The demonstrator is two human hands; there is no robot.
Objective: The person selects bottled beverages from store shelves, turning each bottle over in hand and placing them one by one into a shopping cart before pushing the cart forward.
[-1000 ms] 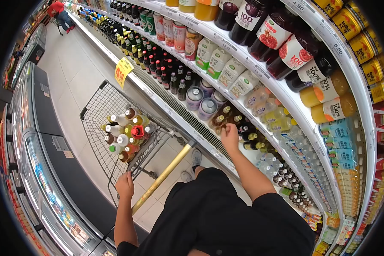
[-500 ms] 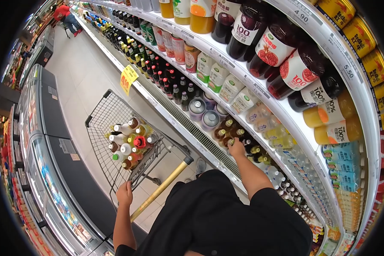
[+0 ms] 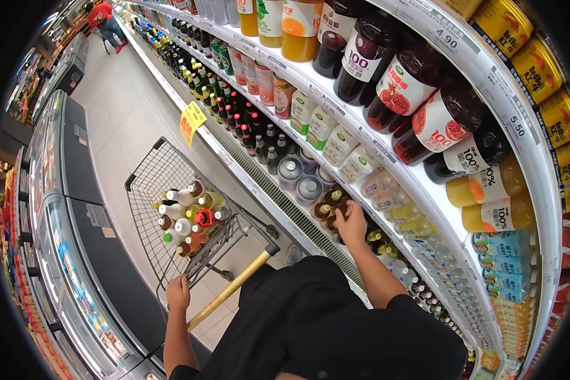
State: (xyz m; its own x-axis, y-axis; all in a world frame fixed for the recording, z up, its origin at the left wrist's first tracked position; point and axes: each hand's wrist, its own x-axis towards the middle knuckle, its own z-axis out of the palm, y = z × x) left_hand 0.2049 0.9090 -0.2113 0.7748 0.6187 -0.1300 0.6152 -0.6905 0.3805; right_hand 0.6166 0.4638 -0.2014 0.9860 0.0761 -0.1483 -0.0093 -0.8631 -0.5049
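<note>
My left hand (image 3: 178, 292) is closed around the near edge of the wire shopping cart (image 3: 147, 190), beside its yellow handle (image 3: 231, 288). Standing in the cart is a cluster of bottles (image 3: 187, 212) with white, green and dark caps, one with a red top. On the low shelf at right, my right hand (image 3: 353, 223) reaches among brown glass bottles (image 3: 325, 210) with gold caps. Its fingers curl over the top of one, which they mostly hide. Large grey-topped cans (image 3: 310, 188) stand just left of these bottles.
Shelves of juice bottles (image 3: 396, 79) and cartons (image 3: 321, 126) rise on the right. A vent grille (image 3: 285, 193) edges the low shelf, with a yellow price tag (image 3: 192, 120) further along. Freezer cabinets (image 3: 79, 240) line the left. A person in red (image 3: 101, 19) stands far down the aisle.
My right hand has shifted slightly deeper among the brown bottles. My left hand keeps its hold on the cart. The view has tilted a little.
</note>
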